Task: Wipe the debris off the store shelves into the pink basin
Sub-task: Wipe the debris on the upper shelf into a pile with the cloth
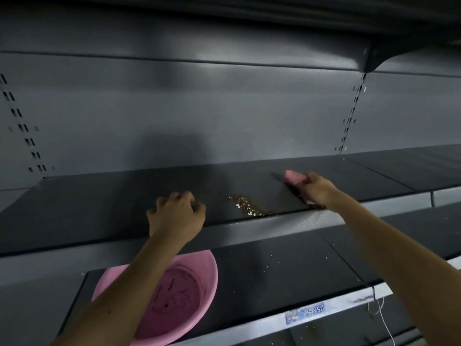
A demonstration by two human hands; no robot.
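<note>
Head view shows my right hand (316, 188) squeezing the soft, light pink cloth (294, 176) by its near end at middle right, my left hand (177, 213) curled up empty on the shelf (99, 208), loose crumbs (247, 204) between them, pink basin (208, 264) lower left.

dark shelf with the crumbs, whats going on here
A person is cleaning a dark metal store shelf. Their right hand grips a pink cloth on it, right of a pile of golden-brown crumbs at the front edge. The left hand rests, fingers curled, left of the pile. A round pink plastic basin sits one shelf below.
</note>
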